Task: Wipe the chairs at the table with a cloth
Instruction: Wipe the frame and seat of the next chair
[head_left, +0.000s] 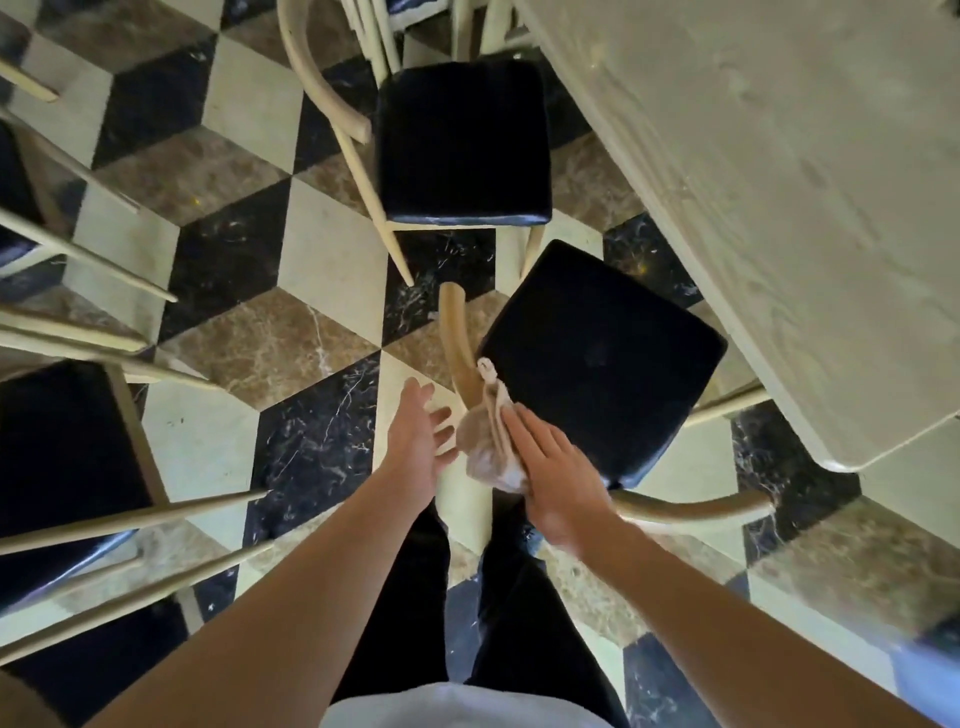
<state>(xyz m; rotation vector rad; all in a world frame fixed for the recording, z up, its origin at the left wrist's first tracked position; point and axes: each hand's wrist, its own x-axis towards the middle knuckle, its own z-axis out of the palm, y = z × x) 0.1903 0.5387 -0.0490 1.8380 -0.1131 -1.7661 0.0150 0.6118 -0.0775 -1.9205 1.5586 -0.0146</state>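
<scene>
Fingers of the right hand press a bunched cloth flat against the near chair's backrest; left hand hovers spread, empty; loosely pinned, the cloth risks slipping floorward.

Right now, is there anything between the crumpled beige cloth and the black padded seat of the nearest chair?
Nothing visible. The crumpled beige cloth, under the right hand, lies at the corner of the black padded seat, beside the curved wooden backrest. The left hand is open beside it, off the seat.
</scene>
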